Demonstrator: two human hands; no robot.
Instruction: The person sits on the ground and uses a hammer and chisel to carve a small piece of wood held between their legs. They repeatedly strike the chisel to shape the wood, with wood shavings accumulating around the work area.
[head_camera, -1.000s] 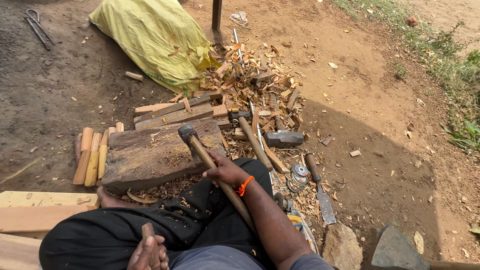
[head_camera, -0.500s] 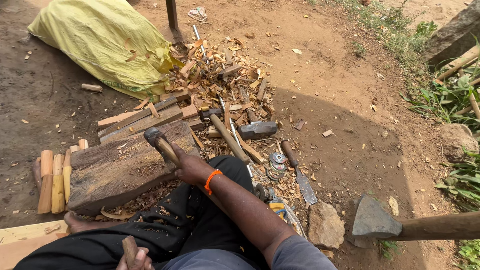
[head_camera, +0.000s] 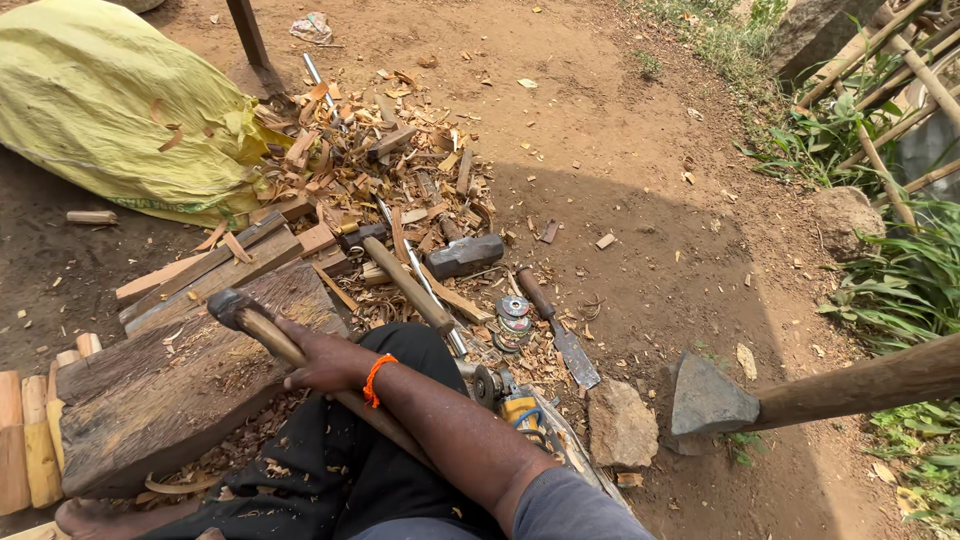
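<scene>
My right hand (head_camera: 322, 362), with an orange band at the wrist, is shut on the wooden handle of a hammer-like tool (head_camera: 262, 330). Its dark metal head rests on a big weathered wooden block (head_camera: 170, 400) in front of my lap. The handle runs back under my forearm across my black-clothed legs. My left hand is out of the picture.
Wood chips and offcuts (head_camera: 380, 160) are heaped beyond the block beside a yellow sack (head_camera: 110, 110). A sledgehammer (head_camera: 455, 255), chisel (head_camera: 560, 330), grinding discs (head_camera: 514, 318) and angle grinder (head_camera: 510, 400) lie to the right. An axe (head_camera: 710, 400) rests by a stone (head_camera: 620, 425), its handle leaving the frame. Cut sticks (head_camera: 25, 440) lie left.
The view has swung to the right, bringing the axe and plants into sight. My left hand with its small wood piece has dropped out of view. My right hand keeps its grip.
</scene>
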